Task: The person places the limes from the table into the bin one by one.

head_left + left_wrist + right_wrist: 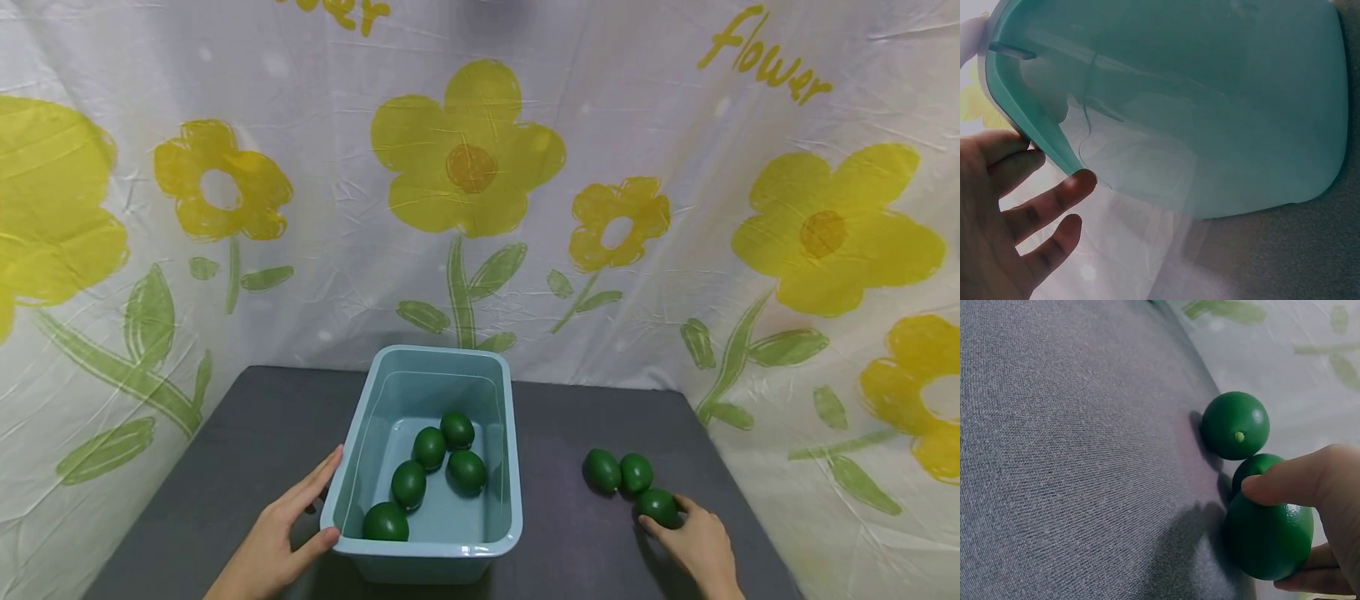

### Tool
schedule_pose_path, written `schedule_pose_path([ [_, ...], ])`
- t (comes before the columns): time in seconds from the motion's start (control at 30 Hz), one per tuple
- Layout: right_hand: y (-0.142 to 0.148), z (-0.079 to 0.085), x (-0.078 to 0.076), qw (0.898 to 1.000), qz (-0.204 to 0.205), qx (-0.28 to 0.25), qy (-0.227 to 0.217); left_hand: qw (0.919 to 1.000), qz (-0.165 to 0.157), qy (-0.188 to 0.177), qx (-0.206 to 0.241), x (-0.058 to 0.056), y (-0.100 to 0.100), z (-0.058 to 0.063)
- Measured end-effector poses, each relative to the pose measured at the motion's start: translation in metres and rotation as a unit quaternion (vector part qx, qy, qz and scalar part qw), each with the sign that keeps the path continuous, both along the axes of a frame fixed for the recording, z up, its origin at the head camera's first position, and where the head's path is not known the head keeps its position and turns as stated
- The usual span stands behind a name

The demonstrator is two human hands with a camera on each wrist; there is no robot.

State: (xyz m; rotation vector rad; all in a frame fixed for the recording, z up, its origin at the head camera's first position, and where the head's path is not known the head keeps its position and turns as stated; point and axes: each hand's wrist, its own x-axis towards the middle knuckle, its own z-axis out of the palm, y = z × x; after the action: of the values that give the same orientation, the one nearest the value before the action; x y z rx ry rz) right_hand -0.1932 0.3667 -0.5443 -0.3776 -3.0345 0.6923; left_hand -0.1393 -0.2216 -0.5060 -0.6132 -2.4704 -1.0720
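Note:
My right hand (pixel 701 546) grips a dark green, egg-shaped avocado-like fruit (pixel 657 507), thumb on one side and fingers on the other. Two more of these fruits, one at the left (pixel 602 472) and one in the middle (pixel 636 474), lie just beyond it on the cloth. In the right wrist view the held fruit (pixel 1269 537) partly hides the middle one. A light blue-green plastic bin (pixel 502 467) has several like fruits inside, one (pixel 386 522) at its near left corner. Against the bin's left rim rests my left hand (pixel 273 533), fingers extended and spread.
A dark grey cloth (pixel 570 550) covers the table under the bin and loose fruits. Behind and on both sides hangs a white curtain (pixel 330 275) printed with yellow flowers. The bin's tall walls stand between the two hands.

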Motion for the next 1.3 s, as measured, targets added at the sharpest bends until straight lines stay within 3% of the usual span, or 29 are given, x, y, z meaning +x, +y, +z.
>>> schedule_pose_path([
  [0.33,-0.001,0.004,0.002,1.000,-0.017,-0.004,0.015,1.0000,-0.004,0.003,0.005,-0.001,0.000,-0.001],
  [0.6,-0.007,0.010,0.004,0.996,-0.054,-0.052,0.037,1.0000,0.004,-0.004,0.002,0.000,0.000,-0.001],
  [0.77,-0.013,0.015,0.004,0.987,-0.101,-0.098,0.080,0.9999,0.005,-0.010,0.000,0.000,0.000,-0.001],
  [0.9,-0.019,0.019,0.002,0.972,-0.139,-0.160,0.105,0.9998,0.013,-0.010,-0.008,0.001,0.000,0.000],
  [1.0,-0.025,0.024,0.002,0.957,-0.143,-0.229,0.107,0.9997,0.017,-0.010,-0.012,0.001,0.000,0.000],
  [1.23,-0.043,0.037,-0.002,0.897,-0.130,-0.410,0.096,1.0000,-0.001,-0.004,0.000,0.000,0.001,0.000],
  [1.3,-0.049,0.040,-0.003,0.889,-0.118,-0.430,0.103,1.0000,0.000,-0.006,0.000,0.000,0.001,0.000],
])
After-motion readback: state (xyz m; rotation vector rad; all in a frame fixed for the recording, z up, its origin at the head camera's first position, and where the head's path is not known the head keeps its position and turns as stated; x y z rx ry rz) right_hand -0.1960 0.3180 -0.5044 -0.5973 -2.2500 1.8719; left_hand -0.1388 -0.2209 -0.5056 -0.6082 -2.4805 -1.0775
